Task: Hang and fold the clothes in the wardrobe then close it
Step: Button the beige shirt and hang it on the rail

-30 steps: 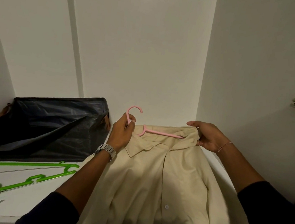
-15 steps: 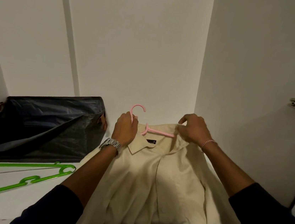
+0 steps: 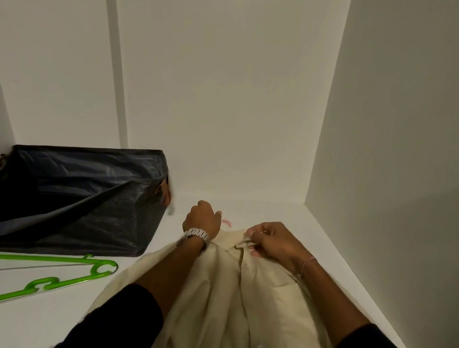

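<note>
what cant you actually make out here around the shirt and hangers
- Pink hanger, head view: only a sliver shows; the left hand and beige shirt cover the rest.
- Shirt's lower part: cut off by the bottom edge.
- Green hangers: cut off by the left edge.
- Black bag: contents hidden by its own plastic.
- Right hand: pinches the collar; its fingertips are tucked into the fabric.

Plain white panels (image 3: pixel 233 87) form the back and the right side (image 3: pixel 414 138) of the compartment, above a white shelf floor (image 3: pixel 329 244), in dim, soft light.
</note>
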